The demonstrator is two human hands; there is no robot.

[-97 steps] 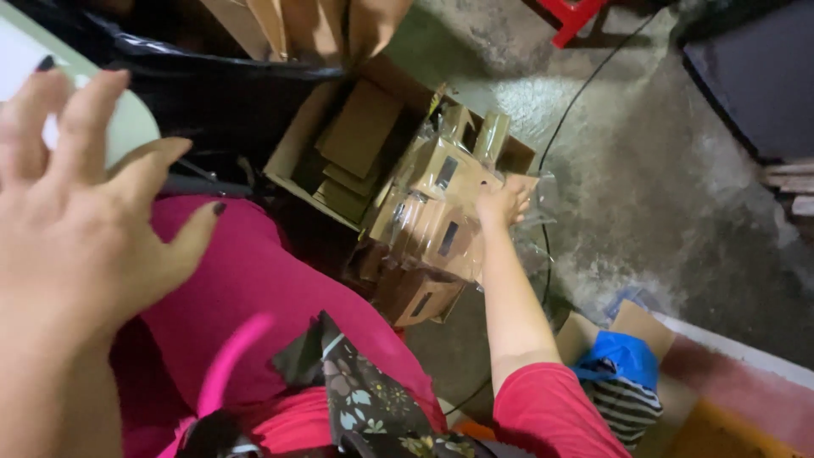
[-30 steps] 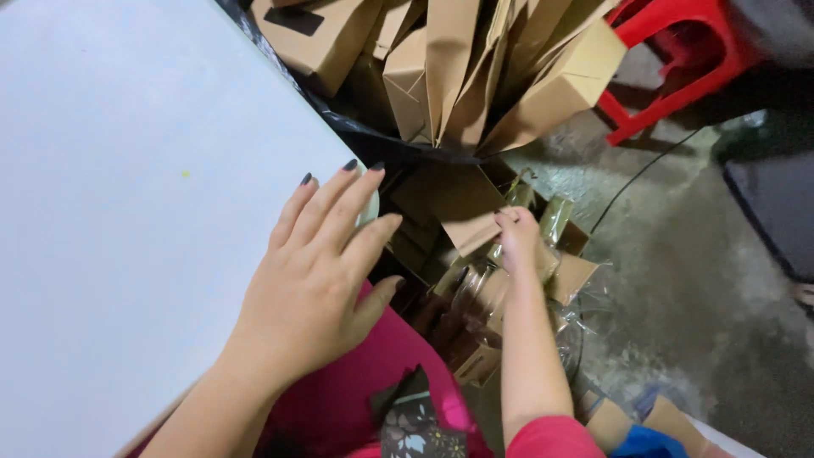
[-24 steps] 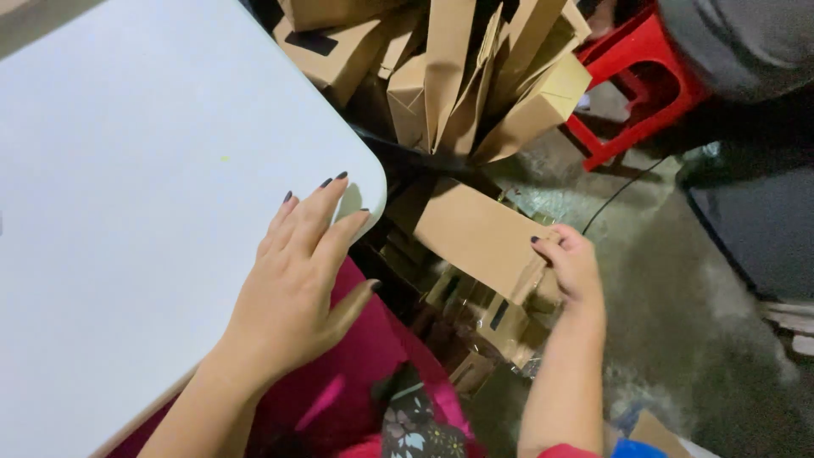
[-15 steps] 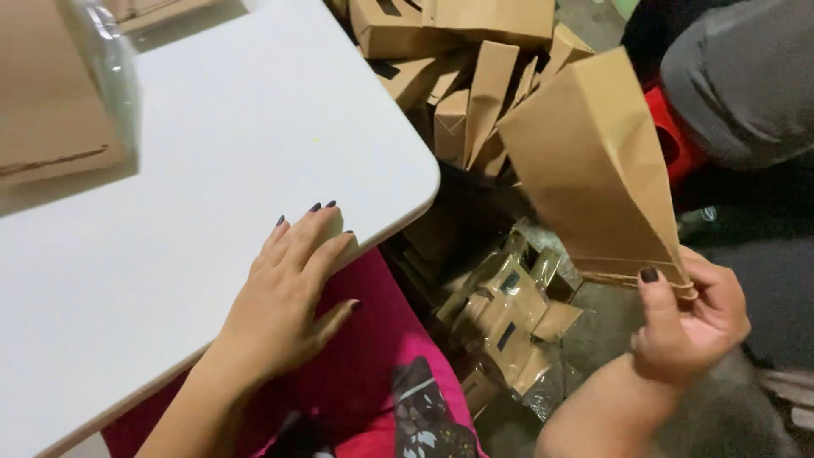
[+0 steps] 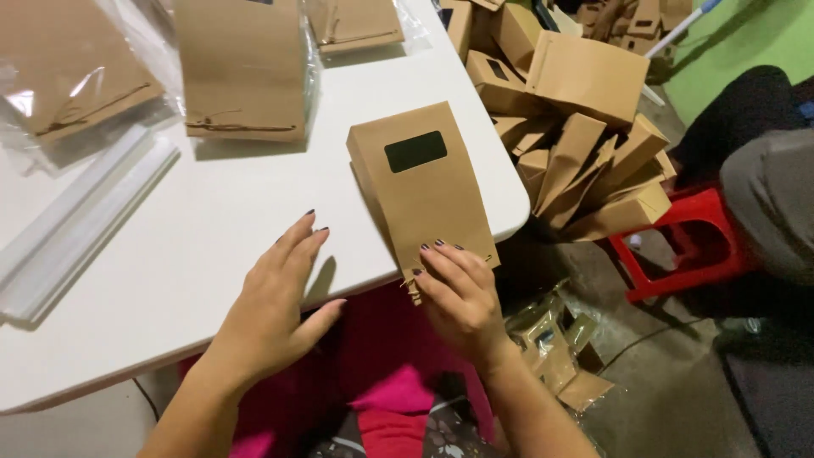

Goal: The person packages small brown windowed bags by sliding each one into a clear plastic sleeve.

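Observation:
A brown paper bag (image 5: 420, 191) with a small dark window lies flat on the white table (image 5: 212, 246), near its right edge. My right hand (image 5: 458, 293) grips the bag's near end, fingers on top of it. My left hand (image 5: 275, 297) rests flat on the table just left of the bag, fingers spread, holding nothing.
Brown bags wrapped in clear plastic (image 5: 242, 68) lie at the table's far side, with white strips (image 5: 80, 220) at the left. A heap of brown paper bags (image 5: 577, 127) sits to the right. A red stool (image 5: 678, 246) and a seated person (image 5: 767, 187) are beyond.
My right hand lifted a brown bag from the pile on the floor and laid it on the table. My left hand stayed flat on the table.

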